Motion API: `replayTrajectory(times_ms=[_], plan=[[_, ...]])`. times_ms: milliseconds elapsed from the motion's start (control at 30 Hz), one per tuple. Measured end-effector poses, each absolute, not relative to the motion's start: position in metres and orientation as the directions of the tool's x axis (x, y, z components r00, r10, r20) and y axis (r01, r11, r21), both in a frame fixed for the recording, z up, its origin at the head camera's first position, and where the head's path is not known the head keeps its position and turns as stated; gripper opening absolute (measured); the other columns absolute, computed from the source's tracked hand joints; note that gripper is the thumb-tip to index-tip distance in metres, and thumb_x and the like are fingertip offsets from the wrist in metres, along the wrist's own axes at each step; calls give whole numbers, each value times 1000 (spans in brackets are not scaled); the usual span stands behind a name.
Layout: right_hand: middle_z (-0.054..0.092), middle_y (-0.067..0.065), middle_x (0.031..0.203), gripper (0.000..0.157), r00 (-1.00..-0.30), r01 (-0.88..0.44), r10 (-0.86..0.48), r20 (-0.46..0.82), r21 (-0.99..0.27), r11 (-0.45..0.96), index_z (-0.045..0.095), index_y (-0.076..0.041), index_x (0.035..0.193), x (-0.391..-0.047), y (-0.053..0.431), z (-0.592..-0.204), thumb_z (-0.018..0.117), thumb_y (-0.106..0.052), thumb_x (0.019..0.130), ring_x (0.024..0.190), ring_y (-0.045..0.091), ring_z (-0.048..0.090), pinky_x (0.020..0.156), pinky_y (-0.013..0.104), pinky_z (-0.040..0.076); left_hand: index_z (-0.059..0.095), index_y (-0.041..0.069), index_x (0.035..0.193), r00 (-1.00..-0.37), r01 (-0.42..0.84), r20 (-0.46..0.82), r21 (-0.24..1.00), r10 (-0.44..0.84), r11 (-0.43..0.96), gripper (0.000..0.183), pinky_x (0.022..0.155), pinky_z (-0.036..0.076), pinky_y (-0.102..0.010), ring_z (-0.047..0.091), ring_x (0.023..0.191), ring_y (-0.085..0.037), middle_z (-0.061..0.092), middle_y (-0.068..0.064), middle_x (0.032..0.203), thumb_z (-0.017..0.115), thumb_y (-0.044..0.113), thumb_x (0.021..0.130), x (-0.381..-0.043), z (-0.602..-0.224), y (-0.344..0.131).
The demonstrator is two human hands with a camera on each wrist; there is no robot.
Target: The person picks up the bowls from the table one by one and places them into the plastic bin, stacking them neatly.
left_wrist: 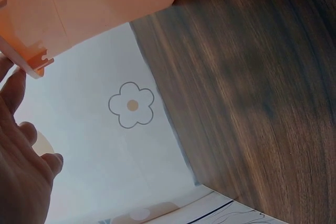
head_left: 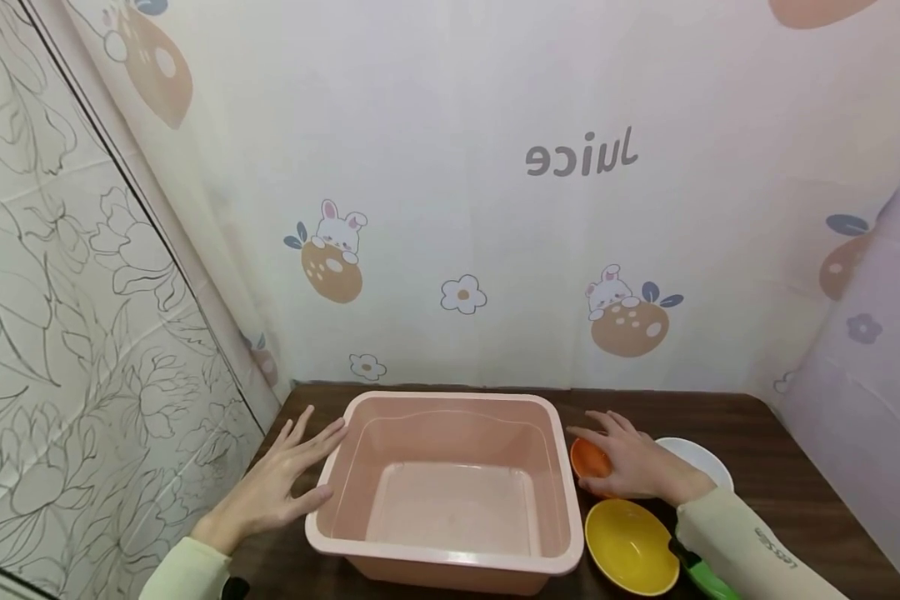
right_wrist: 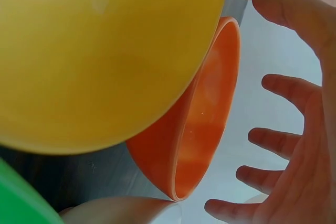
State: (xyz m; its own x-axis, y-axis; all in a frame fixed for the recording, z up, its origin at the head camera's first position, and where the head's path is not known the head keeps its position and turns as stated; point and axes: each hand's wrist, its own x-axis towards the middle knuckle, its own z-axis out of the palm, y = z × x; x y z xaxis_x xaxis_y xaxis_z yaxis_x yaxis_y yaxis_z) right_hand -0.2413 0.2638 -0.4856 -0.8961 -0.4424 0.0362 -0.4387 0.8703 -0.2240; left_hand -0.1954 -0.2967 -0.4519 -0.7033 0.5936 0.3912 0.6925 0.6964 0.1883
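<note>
A pink plastic basin (head_left: 450, 554) stands on the dark wooden table, its inside bare. At its left rim my left hand (head_left: 277, 479) is spread, fingertips right at the edge; the left wrist view shows those fingers (left_wrist: 14, 90) beside the rim. My right hand (head_left: 630, 458) hovers over an orange bowl (head_left: 589, 458), fingers apart and holding nothing. In the right wrist view the orange bowl (right_wrist: 202, 124) lies past the yellow bowl (right_wrist: 105, 66), with the spread right hand (right_wrist: 294, 114) beyond its mouth. A white bowl (head_left: 701, 458) is partly hidden behind the right wrist.
The yellow bowl (head_left: 630, 546) sits in front of the orange one, close to the basin's right side. A green-handled thing (head_left: 708, 579) lies partly under the right sleeve. A printed curtain (head_left: 450, 183) hangs behind the table (head_left: 776, 492), with a floral panel (head_left: 82, 292) at left.
</note>
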Motion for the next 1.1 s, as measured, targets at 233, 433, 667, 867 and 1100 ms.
replayTrajectory(times_ms=[233,433,667,867,1100], plan=[[47,24,153,74,-894,-438,-448,3,-217,873,64,-19,140,-241,263,-486,79,-56,78,138,57,41,93,79,46,40,19,160,-705,692,390,190,593,697,77,127,-14,-29,13,157,-46,41,-2,164,65,45,92,-196,-453,-297],[48,23,152,69,-892,-437,-452,-22,-218,873,65,-19,138,-241,263,-489,80,-50,78,138,57,40,95,79,45,41,18,160,-695,699,398,180,599,691,76,128,-14,-30,12,158,-45,43,-3,163,64,46,93,-197,-454,-297],[50,21,150,65,-889,-440,-457,-34,-214,872,68,-19,134,-239,263,-491,82,-46,77,135,53,45,93,74,50,41,17,159,-692,702,400,180,600,689,76,128,-13,-30,13,157,-46,43,-3,163,64,47,93,-198,-453,-297],[50,21,150,64,-885,-447,-464,-37,-209,870,68,-19,135,-240,263,-493,81,-44,78,135,53,44,94,75,48,41,17,159,-694,700,399,179,600,691,76,128,-13,-29,14,157,-46,43,-3,163,64,46,92,-198,-452,-297],[51,21,149,64,-881,-457,-472,-34,-200,867,67,-20,135,-242,262,-496,81,-43,77,134,53,46,92,75,50,42,17,159,-693,700,404,178,597,692,76,128,-13,-30,13,157,-45,44,-3,163,65,46,92,-198,-452,-296]])
